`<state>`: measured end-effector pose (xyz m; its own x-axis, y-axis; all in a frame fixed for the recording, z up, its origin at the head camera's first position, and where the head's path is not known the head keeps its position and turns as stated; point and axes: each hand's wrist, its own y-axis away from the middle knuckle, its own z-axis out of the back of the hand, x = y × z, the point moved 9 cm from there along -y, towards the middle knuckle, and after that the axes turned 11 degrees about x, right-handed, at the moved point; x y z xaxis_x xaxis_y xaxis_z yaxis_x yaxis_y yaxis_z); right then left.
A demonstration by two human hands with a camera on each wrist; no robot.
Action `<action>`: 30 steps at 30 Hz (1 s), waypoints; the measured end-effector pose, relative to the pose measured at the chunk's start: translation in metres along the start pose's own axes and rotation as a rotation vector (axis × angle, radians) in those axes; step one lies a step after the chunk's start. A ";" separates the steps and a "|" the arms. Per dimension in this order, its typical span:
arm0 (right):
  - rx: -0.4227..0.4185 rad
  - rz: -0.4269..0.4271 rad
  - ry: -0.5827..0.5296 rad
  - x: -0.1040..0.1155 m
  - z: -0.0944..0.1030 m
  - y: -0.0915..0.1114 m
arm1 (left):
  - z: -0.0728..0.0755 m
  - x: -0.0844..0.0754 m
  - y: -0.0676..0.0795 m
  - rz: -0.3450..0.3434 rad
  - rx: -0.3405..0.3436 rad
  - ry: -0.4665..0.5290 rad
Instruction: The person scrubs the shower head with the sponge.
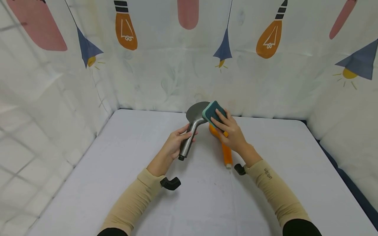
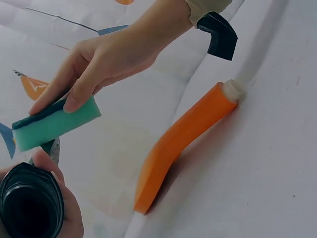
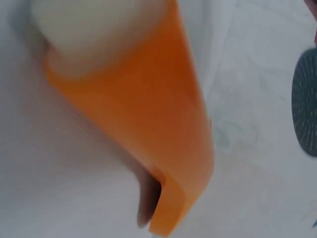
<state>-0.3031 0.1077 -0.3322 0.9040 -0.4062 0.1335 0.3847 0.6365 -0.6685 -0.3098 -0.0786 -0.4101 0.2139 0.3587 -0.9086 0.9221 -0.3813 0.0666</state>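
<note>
The left hand has its fingers curled round the handle of a grey shower head, a smooth, metallic-looking piece with a slim bent neck, a flat round disc and a black end. It is held above the tabletop, near the middle of the far edge. The right hand pinches a sponge between thumb and fingers: a block with rounded corners, pale green foam on one side and a darker teal layer on the other. The sponge overlaps the disc's right side from the head camera; whether the two press together I cannot tell.

An orange shower head lies just below the right hand, a little right of the tabletop's middle, its head end towards the far edge and its smooth, bent handle ending in a cream cap.

The tabletop is matte white and finely grained, with rounded far corners and a few dark specks. White cloth walls stand around it, softly creased; the far one is printed with orange bulbs, blue lamps and pink shapes.
</note>
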 end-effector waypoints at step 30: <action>-0.107 -0.241 -0.132 -0.034 0.019 0.015 | -0.004 -0.012 0.002 -0.046 0.158 -0.268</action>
<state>-0.3248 0.1432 -0.3328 0.8083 -0.4440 0.3866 0.5754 0.4568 -0.6785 -0.3087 -0.0802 -0.3970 0.0613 0.1495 -0.9869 0.8630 -0.5047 -0.0229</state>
